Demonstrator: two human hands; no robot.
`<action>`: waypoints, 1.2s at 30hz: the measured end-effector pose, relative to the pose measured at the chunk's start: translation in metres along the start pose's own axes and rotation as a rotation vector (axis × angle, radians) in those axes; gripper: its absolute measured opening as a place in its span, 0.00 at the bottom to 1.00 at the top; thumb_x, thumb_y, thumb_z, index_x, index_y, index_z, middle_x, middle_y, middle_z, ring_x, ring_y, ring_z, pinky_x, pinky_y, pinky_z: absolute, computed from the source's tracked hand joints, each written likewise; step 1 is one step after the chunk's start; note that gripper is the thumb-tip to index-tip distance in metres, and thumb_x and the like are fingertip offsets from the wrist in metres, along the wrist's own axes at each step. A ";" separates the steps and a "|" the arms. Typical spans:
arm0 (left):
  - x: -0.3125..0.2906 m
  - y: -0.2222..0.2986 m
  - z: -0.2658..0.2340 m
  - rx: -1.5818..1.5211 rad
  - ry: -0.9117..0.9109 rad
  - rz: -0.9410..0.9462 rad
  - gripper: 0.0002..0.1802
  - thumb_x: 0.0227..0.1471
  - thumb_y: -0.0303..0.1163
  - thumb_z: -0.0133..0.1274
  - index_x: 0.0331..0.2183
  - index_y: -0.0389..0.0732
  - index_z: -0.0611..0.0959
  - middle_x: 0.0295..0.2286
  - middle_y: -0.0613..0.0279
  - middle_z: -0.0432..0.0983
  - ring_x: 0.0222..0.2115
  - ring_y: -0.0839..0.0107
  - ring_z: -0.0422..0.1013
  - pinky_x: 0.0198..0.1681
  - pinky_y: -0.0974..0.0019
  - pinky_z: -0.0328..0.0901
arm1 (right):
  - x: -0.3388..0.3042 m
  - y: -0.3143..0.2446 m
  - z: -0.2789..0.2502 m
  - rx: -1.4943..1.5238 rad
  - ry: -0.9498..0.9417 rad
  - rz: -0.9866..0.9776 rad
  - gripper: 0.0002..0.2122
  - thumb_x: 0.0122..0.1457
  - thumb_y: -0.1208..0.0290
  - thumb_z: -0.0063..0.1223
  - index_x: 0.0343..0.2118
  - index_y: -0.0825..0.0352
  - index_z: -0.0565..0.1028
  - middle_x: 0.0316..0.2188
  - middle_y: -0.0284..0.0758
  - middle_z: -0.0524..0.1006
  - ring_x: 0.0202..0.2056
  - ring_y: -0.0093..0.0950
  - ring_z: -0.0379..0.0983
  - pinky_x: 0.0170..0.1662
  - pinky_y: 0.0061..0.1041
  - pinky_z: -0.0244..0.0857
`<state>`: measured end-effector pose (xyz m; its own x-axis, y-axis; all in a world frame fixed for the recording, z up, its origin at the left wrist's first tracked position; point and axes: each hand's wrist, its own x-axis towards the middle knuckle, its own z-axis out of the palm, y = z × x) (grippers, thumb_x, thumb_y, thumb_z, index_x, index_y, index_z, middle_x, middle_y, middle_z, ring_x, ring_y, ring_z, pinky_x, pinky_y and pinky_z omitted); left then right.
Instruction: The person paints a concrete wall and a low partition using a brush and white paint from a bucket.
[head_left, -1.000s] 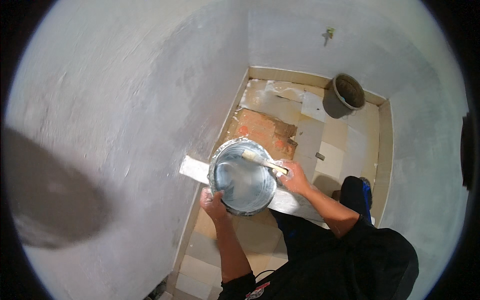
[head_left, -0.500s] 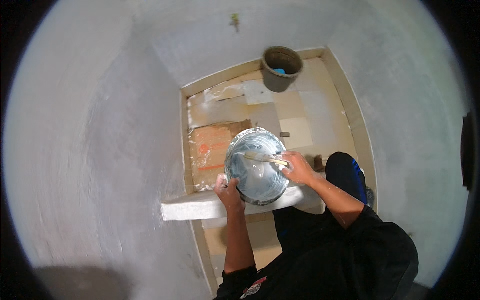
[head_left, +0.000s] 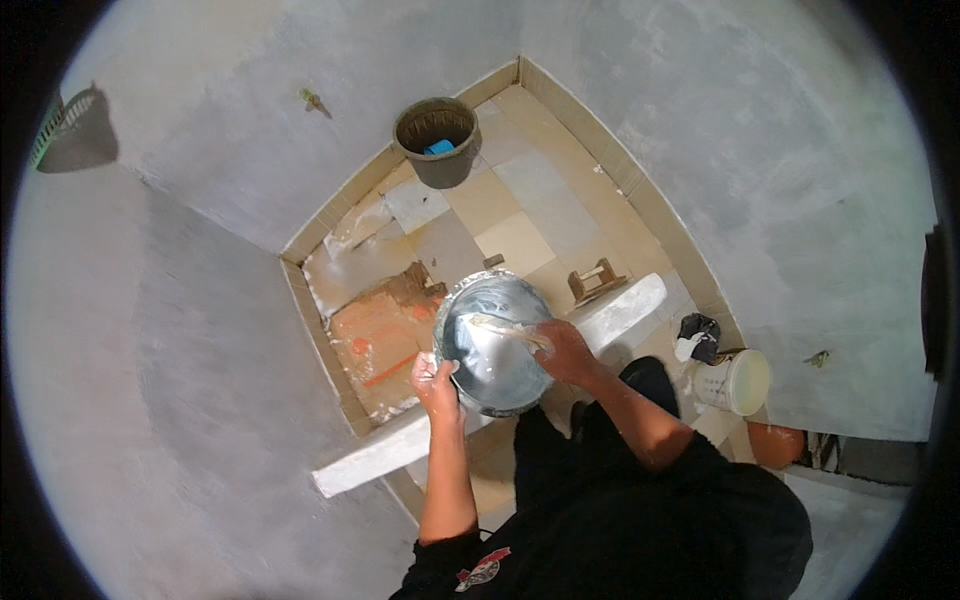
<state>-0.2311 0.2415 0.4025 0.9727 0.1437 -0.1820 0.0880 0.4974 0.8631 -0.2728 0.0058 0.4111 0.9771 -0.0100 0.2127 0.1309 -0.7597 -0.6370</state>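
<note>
My left hand (head_left: 438,388) grips the near left rim of a round bucket (head_left: 520,392), its thumb over the edge. White paint (head_left: 495,355) lies in the bucket and streaks its inner wall. In my right hand (head_left: 566,352) is a paintbrush (head_left: 505,328), held by the handle with its pale bristles inside the bucket, at the paint. The fingers of my right hand are wrapped round the handle and partly hide it. White specks show on my hands and forearms.
Below the bucket runs a low white ledge (head_left: 360,468). A dark bucket (head_left: 436,120) with something blue inside stands in the far corner. A stained cardboard sheet (head_left: 380,335) covers floor tiles. Right: a wooden stool (head_left: 596,280), white pail (head_left: 735,382), black bag (head_left: 698,338).
My view has swung to the right, bringing the stool, pail and black bag into sight. My raised right leg has come down from the ledge. Both hands keep their holds.
</note>
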 end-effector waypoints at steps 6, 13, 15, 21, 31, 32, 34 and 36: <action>-0.017 0.012 0.014 -0.071 -0.017 -0.049 0.11 0.42 0.14 0.49 0.25 0.42 0.73 0.24 0.70 0.72 0.24 0.80 0.66 0.32 0.76 0.62 | -0.031 0.021 -0.002 0.001 0.058 0.073 0.21 0.49 0.70 0.61 0.48 0.68 0.74 0.48 0.48 0.73 0.52 0.49 0.67 0.58 0.45 0.59; -0.053 0.056 0.027 -0.019 0.043 0.008 0.10 0.41 0.14 0.48 0.24 0.42 0.72 0.23 0.70 0.71 0.24 0.81 0.66 0.31 0.74 0.62 | -0.044 -0.006 -0.026 0.017 0.234 -0.244 0.17 0.47 0.73 0.61 0.43 0.69 0.75 0.45 0.46 0.75 0.47 0.47 0.71 0.52 0.42 0.66; -0.057 0.070 0.033 -0.022 -0.008 0.007 0.10 0.42 0.14 0.48 0.24 0.41 0.72 0.23 0.70 0.72 0.24 0.80 0.66 0.30 0.74 0.62 | -0.038 -0.029 -0.056 0.000 0.049 -0.076 0.16 0.46 0.75 0.60 0.40 0.69 0.76 0.44 0.45 0.74 0.47 0.48 0.71 0.52 0.42 0.66; -0.051 0.093 0.018 -0.099 -0.091 -0.009 0.09 0.40 0.14 0.48 0.25 0.40 0.73 0.22 0.68 0.72 0.23 0.79 0.68 0.32 0.73 0.65 | -0.068 -0.081 -0.056 -0.108 0.209 -0.134 0.17 0.47 0.74 0.60 0.43 0.67 0.78 0.47 0.48 0.73 0.52 0.51 0.67 0.57 0.45 0.62; -0.027 0.111 -0.008 -0.111 -0.359 -0.007 0.08 0.39 0.15 0.49 0.23 0.41 0.72 0.21 0.71 0.70 0.22 0.81 0.66 0.29 0.75 0.64 | -0.063 -0.137 -0.037 -0.474 -0.014 0.097 0.15 0.48 0.73 0.60 0.40 0.68 0.79 0.42 0.45 0.75 0.51 0.47 0.69 0.55 0.42 0.65; -0.024 0.110 -0.012 -0.109 -0.359 -0.001 0.09 0.39 0.15 0.49 0.23 0.41 0.72 0.21 0.71 0.70 0.22 0.81 0.66 0.29 0.75 0.64 | -0.062 -0.135 -0.032 -0.487 -0.040 0.090 0.14 0.48 0.73 0.60 0.40 0.68 0.79 0.42 0.45 0.75 0.51 0.47 0.68 0.55 0.42 0.65; -0.024 0.097 -0.014 -0.118 -0.359 0.006 0.09 0.38 0.16 0.49 0.23 0.42 0.72 0.21 0.71 0.69 0.21 0.81 0.64 0.29 0.75 0.63 | -0.065 -0.118 -0.027 -0.537 -0.095 0.077 0.13 0.48 0.73 0.60 0.38 0.69 0.79 0.41 0.45 0.74 0.52 0.47 0.68 0.54 0.42 0.66; -0.024 0.081 -0.012 -0.124 -0.350 0.010 0.10 0.37 0.16 0.49 0.22 0.44 0.71 0.20 0.73 0.67 0.21 0.81 0.62 0.28 0.75 0.61 | -0.073 -0.093 -0.022 -0.541 -0.047 0.006 0.14 0.48 0.74 0.60 0.39 0.68 0.78 0.42 0.44 0.74 0.52 0.48 0.68 0.54 0.43 0.66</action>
<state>-0.2496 0.2890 0.4713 0.9898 -0.1417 0.0164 0.0727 0.6001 0.7966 -0.3596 0.0624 0.4714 0.9856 0.0042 0.1689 0.0321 -0.9861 -0.1627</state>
